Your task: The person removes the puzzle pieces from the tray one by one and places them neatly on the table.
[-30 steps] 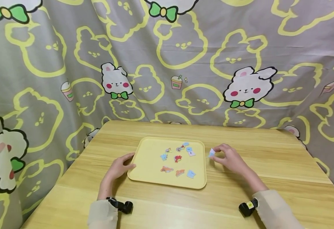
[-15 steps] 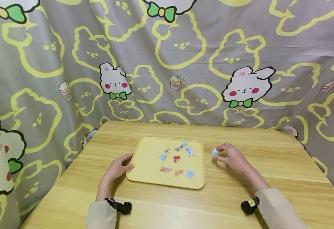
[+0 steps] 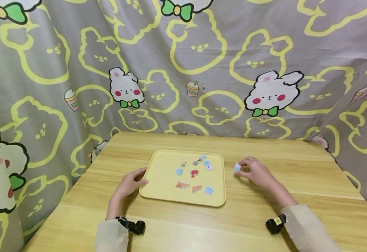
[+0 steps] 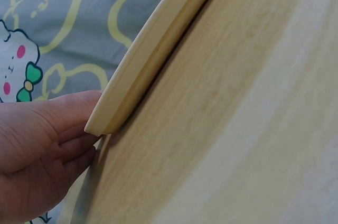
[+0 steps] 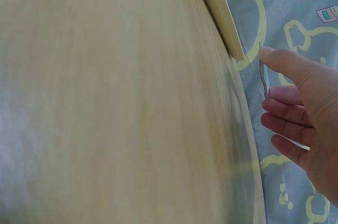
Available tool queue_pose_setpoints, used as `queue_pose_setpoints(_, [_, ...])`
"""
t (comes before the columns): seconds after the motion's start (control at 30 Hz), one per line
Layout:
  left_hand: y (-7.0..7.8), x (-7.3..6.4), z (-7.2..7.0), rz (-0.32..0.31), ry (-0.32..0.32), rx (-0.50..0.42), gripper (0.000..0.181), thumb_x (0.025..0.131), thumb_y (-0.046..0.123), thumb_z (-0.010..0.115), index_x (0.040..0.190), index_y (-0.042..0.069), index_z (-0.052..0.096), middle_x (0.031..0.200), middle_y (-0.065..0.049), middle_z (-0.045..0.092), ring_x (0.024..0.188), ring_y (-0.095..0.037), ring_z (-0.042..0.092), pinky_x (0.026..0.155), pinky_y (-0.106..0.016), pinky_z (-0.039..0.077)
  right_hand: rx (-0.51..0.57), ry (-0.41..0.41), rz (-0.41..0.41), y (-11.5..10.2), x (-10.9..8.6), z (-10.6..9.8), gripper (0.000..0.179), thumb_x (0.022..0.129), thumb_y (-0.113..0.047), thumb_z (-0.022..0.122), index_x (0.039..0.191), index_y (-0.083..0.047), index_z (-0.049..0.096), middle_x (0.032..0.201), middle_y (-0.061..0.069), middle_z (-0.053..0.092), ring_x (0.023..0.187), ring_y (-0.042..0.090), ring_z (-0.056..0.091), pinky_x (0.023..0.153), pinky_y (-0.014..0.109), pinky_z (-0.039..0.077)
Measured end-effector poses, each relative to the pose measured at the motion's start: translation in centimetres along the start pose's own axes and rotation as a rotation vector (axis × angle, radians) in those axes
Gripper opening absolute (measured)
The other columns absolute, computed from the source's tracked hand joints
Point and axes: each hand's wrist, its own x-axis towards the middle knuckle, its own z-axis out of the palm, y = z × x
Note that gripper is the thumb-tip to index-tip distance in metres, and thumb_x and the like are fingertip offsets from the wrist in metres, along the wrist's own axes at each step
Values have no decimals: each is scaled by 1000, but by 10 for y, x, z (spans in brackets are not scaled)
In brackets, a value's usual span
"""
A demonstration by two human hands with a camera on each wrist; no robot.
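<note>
My right hand [image 3: 259, 172] is just off the right side of the yellow tray [image 3: 161, 189]. Between thumb and fingertips it pinches a small flat light-blue and pale-lilac puzzle piece [image 3: 237, 167], raised on edge. The right wrist view shows that puzzle piece [image 5: 263, 78] nearly edge-on, so its picture is hidden there. At the tray's left rim, my left hand [image 3: 129, 183] grips the edge, as the left wrist view of the rim [image 4: 137, 71] also shows. Several loose pieces lie apart on the tray, among them a red one [image 3: 194, 173], an orange one [image 3: 182, 185] and a blue one [image 3: 209, 190].
The tray lies on a wood-grain table [image 3: 183, 224]. Behind and beside the table hangs a grey patterned curtain [image 3: 170, 52]. A small black camera sits on each wrist, the left one [image 3: 136, 227] and the right one [image 3: 274, 225].
My right hand has shifted slightly right, away from the tray, with the puzzle piece still pinched. My left hand stays at the tray's left rim. The loose pieces look unmoved.
</note>
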Motion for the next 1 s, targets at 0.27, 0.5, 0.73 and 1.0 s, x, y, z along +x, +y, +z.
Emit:
queue_pose_setpoints(0.27, [1, 2, 1, 3, -8, 2, 59, 93, 22, 67, 146, 7, 47, 149, -21, 45, 141, -44, 37, 118, -57, 30, -40, -53, 9, 3, 1, 2, 42, 85, -29, 76, 110, 4, 70, 102, 14, 68, 92, 25, 63, 81, 43, 56])
queue_pose_setpoints(0.5, [1, 1, -1, 0, -17, 0, 60, 93, 23, 67, 147, 7, 45, 150, -22, 44, 142, -44, 36, 118, -57, 31, -94, -99, -7, 2, 3, 2, 40, 84, -27, 77, 109, 3, 70, 97, 10, 66, 84, 18, 58, 72, 33, 51])
queue_pose_setpoints(0.73, [1, 1, -3, 11, -10, 14, 59, 93, 22, 66, 146, 6, 45, 149, -22, 45, 141, -45, 37, 118, -58, 31, -126, -126, -51, 1, 8, 1, 32, 82, -24, 79, 100, 1, 71, 90, 7, 65, 80, 16, 56, 70, 31, 50])
queue_pose_setpoints(1.0, [1, 2, -2, 2, -20, 9, 60, 94, 24, 66, 147, 7, 44, 150, -22, 44, 142, -45, 35, 118, -58, 30, -173, -174, -92, -1, 12, -3, 29, 81, -24, 79, 94, 1, 71, 82, 5, 60, 74, 13, 49, 64, 26, 44])
